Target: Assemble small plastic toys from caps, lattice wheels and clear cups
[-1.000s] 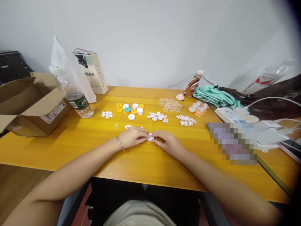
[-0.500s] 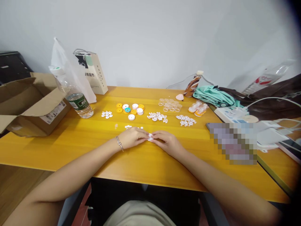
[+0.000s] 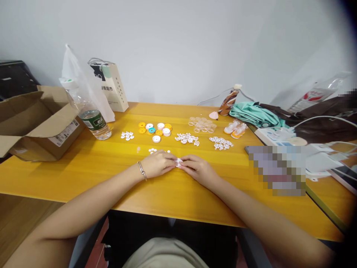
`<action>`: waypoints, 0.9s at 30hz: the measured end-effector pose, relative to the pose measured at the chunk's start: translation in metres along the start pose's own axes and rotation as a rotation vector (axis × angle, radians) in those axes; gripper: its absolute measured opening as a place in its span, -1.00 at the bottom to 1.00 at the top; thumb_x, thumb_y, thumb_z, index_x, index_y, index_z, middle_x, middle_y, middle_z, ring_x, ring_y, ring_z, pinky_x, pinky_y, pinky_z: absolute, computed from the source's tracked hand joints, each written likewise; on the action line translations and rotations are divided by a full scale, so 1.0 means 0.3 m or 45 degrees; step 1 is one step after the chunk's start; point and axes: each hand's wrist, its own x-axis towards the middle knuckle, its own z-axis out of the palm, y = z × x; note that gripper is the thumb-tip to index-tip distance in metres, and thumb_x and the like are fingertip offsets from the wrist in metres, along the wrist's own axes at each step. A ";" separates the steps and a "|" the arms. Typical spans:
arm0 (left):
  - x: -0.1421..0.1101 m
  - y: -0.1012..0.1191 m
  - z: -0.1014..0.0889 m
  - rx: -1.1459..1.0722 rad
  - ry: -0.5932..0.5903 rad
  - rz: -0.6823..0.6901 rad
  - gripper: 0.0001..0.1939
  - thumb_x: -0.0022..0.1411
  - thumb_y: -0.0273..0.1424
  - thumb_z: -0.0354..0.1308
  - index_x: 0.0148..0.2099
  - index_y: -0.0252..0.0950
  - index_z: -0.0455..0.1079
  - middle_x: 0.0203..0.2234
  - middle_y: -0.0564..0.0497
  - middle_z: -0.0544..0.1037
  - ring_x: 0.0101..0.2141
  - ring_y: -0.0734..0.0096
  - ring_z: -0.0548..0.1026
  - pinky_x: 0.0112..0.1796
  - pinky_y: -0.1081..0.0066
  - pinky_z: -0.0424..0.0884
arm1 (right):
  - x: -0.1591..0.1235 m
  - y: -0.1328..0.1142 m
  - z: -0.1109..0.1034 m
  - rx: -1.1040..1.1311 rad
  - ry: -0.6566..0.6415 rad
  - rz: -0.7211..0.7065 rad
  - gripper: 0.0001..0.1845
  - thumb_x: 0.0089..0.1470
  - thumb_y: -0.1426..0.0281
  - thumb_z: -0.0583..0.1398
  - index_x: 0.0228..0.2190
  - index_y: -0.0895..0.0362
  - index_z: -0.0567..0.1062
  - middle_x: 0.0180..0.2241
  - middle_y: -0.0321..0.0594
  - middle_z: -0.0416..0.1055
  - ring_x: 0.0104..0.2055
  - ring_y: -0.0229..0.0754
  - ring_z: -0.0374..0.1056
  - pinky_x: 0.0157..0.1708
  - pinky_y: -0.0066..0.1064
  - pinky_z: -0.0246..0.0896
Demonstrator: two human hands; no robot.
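The left hand (image 3: 156,164) and right hand (image 3: 201,170) pinch a white part (image 3: 179,162) between their fingertips; two-handed handling seems in hand; its small size calls for light, steady pressure; white caps (image 3: 128,137) lie beyond, left of the hands.

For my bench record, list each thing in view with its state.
Cardboard box: open
Green-labelled bottle: capped, partly full
Brown bottle: capped
Paper bag: upright
Teal fabric: bunched
Power strip: plugs inserted
Pixelated object: lying flat
Small white part: held
Left hand: pinching it
Right hand: pinching it
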 end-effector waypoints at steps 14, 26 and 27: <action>0.001 0.030 -0.011 0.196 -0.083 0.038 -0.73 0.29 -0.45 -0.12 -0.11 -0.30 0.38 -0.19 -0.11 0.49 -0.20 0.33 0.46 -0.16 0.30 0.31 | 0.003 -0.024 0.005 -0.298 -0.118 -0.077 -0.81 0.12 0.42 0.05 -0.32 0.14 0.46 -0.23 -0.08 0.42 -0.22 -0.12 0.37 -0.19 -0.26 0.33; -0.036 -0.135 -0.130 -0.126 0.096 -0.201 -0.75 0.26 -0.43 -0.09 -0.13 -0.31 0.39 -0.23 -0.09 0.48 -0.19 0.38 0.41 -0.14 0.37 0.31 | 0.004 -0.013 0.006 -0.083 -0.034 0.041 -0.90 0.04 0.44 0.11 -0.33 0.10 0.39 -0.26 -0.13 0.46 -0.21 -0.11 0.39 -0.19 -0.25 0.32; -0.047 -0.163 -0.137 -0.144 0.051 -0.268 -0.76 0.24 -0.42 -0.07 -0.17 -0.31 0.41 -0.25 -0.08 0.48 -0.21 0.38 0.42 -0.16 0.39 0.31 | 0.004 -0.014 0.006 -0.075 -0.028 0.053 -0.89 0.04 0.43 0.12 -0.32 0.10 0.39 -0.26 -0.13 0.46 -0.21 -0.12 0.39 -0.20 -0.25 0.31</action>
